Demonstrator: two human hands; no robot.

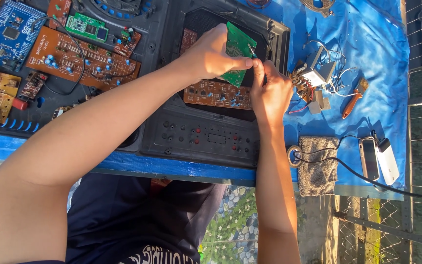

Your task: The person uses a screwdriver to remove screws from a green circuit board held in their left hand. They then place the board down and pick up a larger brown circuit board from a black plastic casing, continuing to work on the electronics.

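Far to your left, a blue circuit board [7, 30] lies flat, with a long brown circuit board [81, 58] just beside it, its long axis slanting down toward the right. Next comes the black plastic housing [201, 137] on the blue-edged surface [172, 168], its row of small buttons facing you and a second brown board [216, 94] lying across its opening.

Your left hand [213, 55] reaches in over the housing, its fingers [238, 62] clamped on the green circuit board [237, 51]. You hold that board raised above the housing's opening, tilted up on edge, its long axis running from upper left to lower right, with the lower corner pointing down toward the brown board.

Your right hand [269, 93] sits just beside it, fingers closed together on a thin metal tool [252, 52] whose tip points up and touches the green board's right edge.

Further right, on the blue sheet [367, 39], lie a tangle of small parts and wires [318, 78], an orange-handled tool [353, 100], a grey cloth [318, 164] and a white device [386, 159].
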